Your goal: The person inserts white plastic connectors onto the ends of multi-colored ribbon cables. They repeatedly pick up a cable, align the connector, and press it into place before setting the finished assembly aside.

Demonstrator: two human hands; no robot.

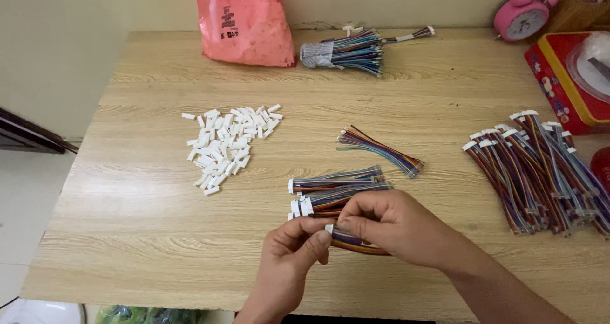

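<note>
Over the table (152, 235), both hands (343, 232) pinch a wire bundle (359, 244).

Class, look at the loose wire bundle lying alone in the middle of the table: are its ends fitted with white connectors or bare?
Bare as far as visible: the loose wire bundle shows only coloured wire at both ends, no white housing.

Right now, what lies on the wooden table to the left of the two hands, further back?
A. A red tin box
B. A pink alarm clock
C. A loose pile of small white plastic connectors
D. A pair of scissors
C: the pile of small white plastic connectors lies left of both hands, on the wooden table.
</note>
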